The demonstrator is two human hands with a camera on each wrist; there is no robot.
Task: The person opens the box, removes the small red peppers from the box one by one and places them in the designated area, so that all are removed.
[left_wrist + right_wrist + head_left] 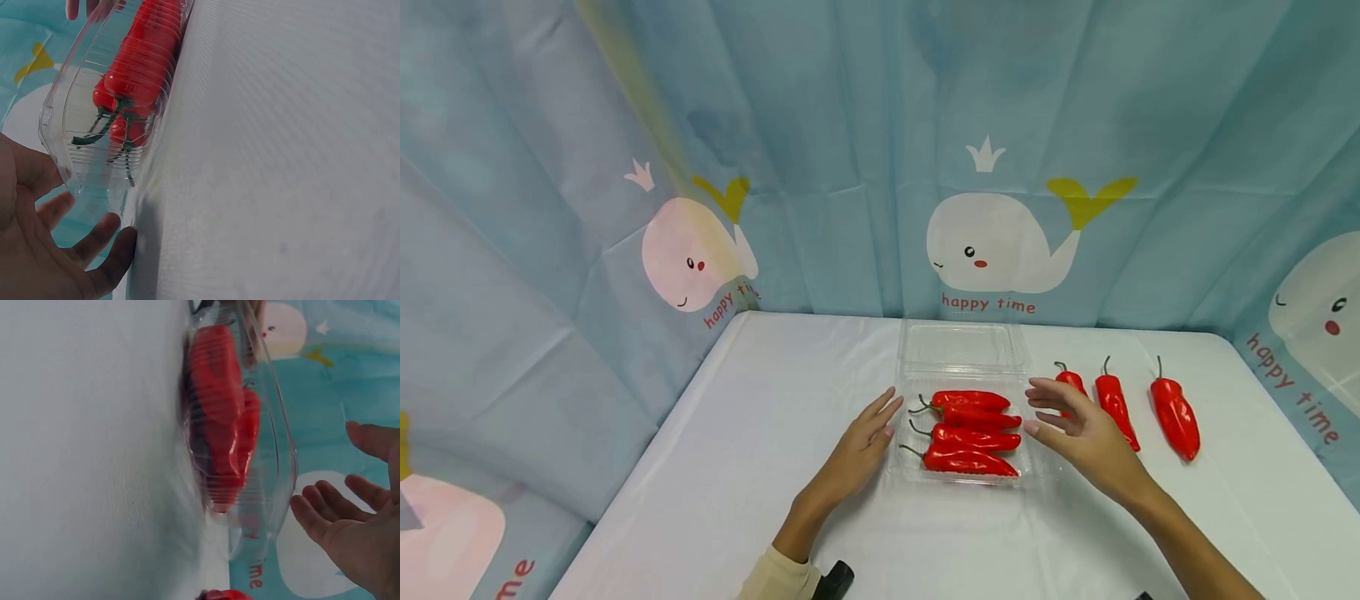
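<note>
A clear plastic clamshell box [962,481] lies with its hinged lid [958,343] folded back, away from me. Several red peppers [970,460] with green stems rest side by side in its base, stems toward the left. Beside the box's left end is my left hand [852,454], fingers spread; in the left wrist view the thumb is close to the rim, and I cannot tell whether it touches. My right hand [1093,442] hovers off the right end with loosely bent fingers, holding nothing. In the right wrist view a gap shows between the fingertips [300,506] and the box.
Three more red peppers lie on the white tablecloth [722,467] to the right: one [1071,381] partly behind my right hand, another [1116,408] beside it, and one [1176,417] farther right. A blue curtain [835,250] with whale prints hangs behind the table.
</note>
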